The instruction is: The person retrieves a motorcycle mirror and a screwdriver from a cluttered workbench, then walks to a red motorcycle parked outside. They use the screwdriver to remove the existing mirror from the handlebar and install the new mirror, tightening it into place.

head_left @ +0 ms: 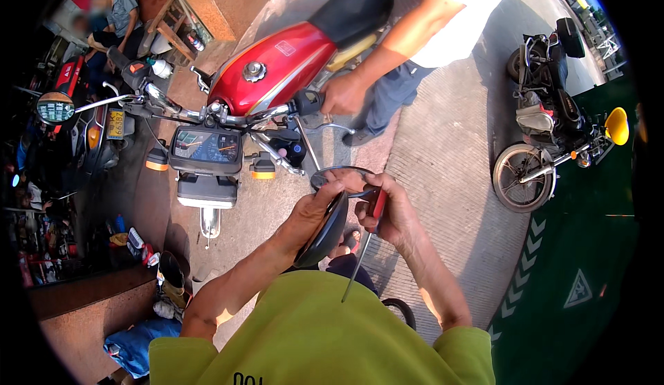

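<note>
My left hand [315, 212] is closed around the edge of a black rounded shell [324, 236] with a thin shiny rim, tilted on its side; its exact kind does not show. In my right hand [392, 215] is a screwdriver with a red handle [380, 204], its long metal shaft slanting down toward my shirt. Just beyond my fingers is a round mirror [332, 177], its face reflecting skin tones; my right thumb overlaps its rim. A metal stem [308, 148] runs from it toward the handlebar of a red motorcycle [270, 67]. My left fingers are partly hidden.
Another person's hand [341, 94] rests by the motorcycle's handlebar grip. The dashboard [206, 150] and an orange turn signal [263, 166] stand ahead left. A second motorcycle [546, 122] is parked at right beside a green barrier [588, 246]. Parts and bottles clutter the left; people sit beyond.
</note>
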{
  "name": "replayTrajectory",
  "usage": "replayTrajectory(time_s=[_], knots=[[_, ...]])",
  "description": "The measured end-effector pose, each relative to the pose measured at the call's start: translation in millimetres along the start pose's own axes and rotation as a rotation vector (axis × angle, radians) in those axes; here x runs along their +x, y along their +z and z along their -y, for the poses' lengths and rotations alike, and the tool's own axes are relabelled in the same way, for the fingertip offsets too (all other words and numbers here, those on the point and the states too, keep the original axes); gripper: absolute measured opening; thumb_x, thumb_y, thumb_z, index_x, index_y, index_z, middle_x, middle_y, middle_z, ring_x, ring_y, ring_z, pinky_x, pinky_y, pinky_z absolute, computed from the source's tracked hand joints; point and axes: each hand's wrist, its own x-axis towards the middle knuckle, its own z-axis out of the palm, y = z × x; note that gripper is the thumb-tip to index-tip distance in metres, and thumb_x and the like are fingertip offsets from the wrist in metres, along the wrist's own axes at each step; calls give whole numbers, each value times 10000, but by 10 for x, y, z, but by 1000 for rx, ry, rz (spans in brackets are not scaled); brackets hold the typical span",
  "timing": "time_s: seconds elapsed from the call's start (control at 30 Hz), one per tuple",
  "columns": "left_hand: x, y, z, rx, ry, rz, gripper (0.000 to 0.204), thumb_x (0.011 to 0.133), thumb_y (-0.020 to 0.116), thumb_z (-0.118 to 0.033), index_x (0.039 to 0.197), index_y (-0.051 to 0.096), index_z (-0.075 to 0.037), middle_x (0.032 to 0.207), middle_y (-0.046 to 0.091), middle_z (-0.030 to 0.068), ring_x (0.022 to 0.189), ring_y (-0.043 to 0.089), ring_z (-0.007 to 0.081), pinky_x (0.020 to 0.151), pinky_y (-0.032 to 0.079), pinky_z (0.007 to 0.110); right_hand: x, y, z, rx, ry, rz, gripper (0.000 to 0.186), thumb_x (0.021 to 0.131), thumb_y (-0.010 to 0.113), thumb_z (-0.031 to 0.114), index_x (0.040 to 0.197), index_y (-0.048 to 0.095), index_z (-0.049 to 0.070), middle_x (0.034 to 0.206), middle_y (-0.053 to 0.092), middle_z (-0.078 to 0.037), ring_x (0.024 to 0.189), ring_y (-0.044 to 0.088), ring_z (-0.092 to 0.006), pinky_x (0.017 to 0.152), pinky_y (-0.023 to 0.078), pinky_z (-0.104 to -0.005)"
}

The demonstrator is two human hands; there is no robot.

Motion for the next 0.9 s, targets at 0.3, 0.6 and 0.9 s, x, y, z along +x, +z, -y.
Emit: replayTrajectory(time_s=[0.3,0.6,0.9], knots=[[43,68,-52,68,23,22,535,879,526,-556,870,596,-25,567,561,58,393,559,158,317,464,270,192,-85,148,-42,67,57,367,813,685,320,964,611,-6,768,670,-105,504,566,-163,352,290,-217],[140,144,137,80,236,62,320,912,587,-348,921,628,-30,679,633,34,522,627,96,404,500,214,191,-52,-169,196,5,155,398,817,588,300,1041,598,-30,687,604,-37,447,460,-107,333,289,-208],[243,17,265,21,383,168,295,933,563,-272,838,631,0,737,659,67,621,630,94,560,502,209,368,-364,-409,376,-152,155,289,817,627,289,862,575,8,692,605,-66,513,530,-142,458,432,-261]])
